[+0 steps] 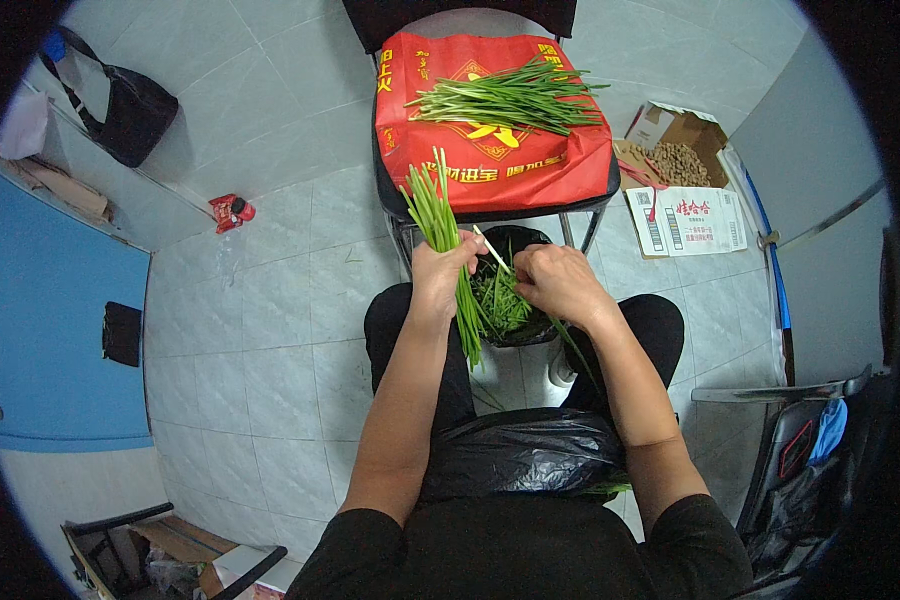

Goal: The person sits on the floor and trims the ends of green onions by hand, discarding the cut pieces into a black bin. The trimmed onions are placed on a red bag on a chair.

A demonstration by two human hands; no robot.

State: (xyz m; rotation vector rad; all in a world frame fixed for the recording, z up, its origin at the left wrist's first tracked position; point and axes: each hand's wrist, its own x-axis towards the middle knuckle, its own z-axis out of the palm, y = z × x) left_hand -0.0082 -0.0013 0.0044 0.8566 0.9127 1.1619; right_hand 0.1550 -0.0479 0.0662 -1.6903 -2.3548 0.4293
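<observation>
My left hand is shut around a bunch of garlic chives, whose pale ends point away from me and whose green leaves hang down past my wrist. Pinched in the fingers of my right hand is a single chive stalk. Its white end slants up towards my left thumb, and a green leaf trails below the hand. Beneath both hands stands a bin lined with a black plastic bag, holding loose green trimmings. More chives lie in a pile on a red printed bag spread over a chair seat.
A black plastic bag covers my lap. Right of the chair, an opened cardboard box holds small brown pieces. A red packet lies on the floor at left, near a blue door. Another chair stands at lower right.
</observation>
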